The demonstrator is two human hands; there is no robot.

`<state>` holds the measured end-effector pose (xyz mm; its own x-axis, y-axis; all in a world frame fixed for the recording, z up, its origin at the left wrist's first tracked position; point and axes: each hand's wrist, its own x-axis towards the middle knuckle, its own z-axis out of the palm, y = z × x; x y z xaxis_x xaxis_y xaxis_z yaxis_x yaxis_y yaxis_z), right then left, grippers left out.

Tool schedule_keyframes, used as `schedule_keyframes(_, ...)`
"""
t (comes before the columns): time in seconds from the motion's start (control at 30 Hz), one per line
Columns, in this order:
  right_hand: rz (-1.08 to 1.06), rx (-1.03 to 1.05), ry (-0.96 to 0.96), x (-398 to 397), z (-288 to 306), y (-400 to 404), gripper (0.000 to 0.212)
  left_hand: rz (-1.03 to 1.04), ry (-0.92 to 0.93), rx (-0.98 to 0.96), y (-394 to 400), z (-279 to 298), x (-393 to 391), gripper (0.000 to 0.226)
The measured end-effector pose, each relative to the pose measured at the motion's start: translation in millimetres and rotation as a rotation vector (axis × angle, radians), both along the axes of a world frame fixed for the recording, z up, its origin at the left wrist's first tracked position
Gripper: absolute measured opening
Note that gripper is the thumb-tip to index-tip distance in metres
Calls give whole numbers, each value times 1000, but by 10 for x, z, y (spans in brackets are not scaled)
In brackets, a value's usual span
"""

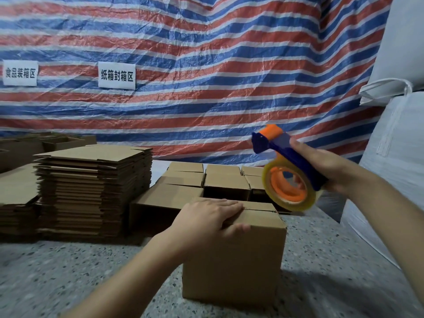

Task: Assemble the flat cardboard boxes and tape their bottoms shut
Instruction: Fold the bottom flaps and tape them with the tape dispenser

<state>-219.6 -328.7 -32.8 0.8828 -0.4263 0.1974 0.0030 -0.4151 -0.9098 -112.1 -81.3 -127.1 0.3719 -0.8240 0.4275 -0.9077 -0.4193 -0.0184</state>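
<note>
A brown cardboard box (234,260) stands folded up on the speckled floor in front of me, its flaps closed on top. My left hand (206,216) rests flat on those flaps, the thumb hooked over the near edge, pressing them down. My right hand (321,166) grips the blue handle of a tape dispenser (289,177) with orange parts and a roll of clear tape. The dispenser hangs in the air just above and behind the box's far right corner, apart from it.
A tall stack of flat cardboard boxes (91,189) stands at the left, with a lower stack (16,203) beside it. Several assembled boxes (206,177) sit behind the one I hold. White bulk sacks (390,168) crowd the right. A striped tarp (206,65) hangs behind.
</note>
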Motion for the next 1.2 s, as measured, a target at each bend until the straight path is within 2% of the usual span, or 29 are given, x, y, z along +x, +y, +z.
schedule_keyframes(0.13, 232, 96, 98, 54, 177, 191, 54, 20, 23, -3, 13, 16, -10, 73)
schedule_keyframes(0.27, 272, 97, 224, 153, 186, 289, 57, -2, 143, -55, 23, 35, -29, 63)
schedule_keyframes(0.3, 262, 89, 237, 175, 186, 294, 60, -2, 224, -72, 27, 43, -23, 58)
schedule_keyframes(0.37, 238, 82, 250, 214, 189, 285, 66, -19, 527, -188, 37, 76, 14, 45)
schedule_keyframes(0.43, 223, 69, 267, 244, 199, 285, 70, -64, 888, -441, 45, 160, 58, 36)
schedule_keyframes(0.5, 218, 57, 291, 272, 208, 292, 71, -68, 1128, -687, 39, 280, 87, 42)
schedule_keyframes(0.6, 225, 52, 306, 293, 224, 293, 71, -3, 1321, -913, 9, 441, 114, 53)
schedule_keyframes(0.7, 235, 25, 308, 301, 232, 295, 71, -1, 1417, -944, 10, 501, 107, 50)
schedule_keyframes(0.8, 234, 26, 316, 310, 232, 286, 72, 16, 1488, -870, -21, 524, 72, 45)
schedule_keyframes(0.93, 231, 12, 339, 333, 237, 290, 74, 56, 1476, -822, -66, 551, 49, 30)
schedule_keyframes(1.03, 241, -9, 358, 351, 257, 302, 76, 73, 1456, -887, -80, 527, 36, 15)
schedule_keyframes(1.2, 269, -112, 458, 382, 361, 315, 86, 152, 1410, -1077, -116, 399, 62, 24)
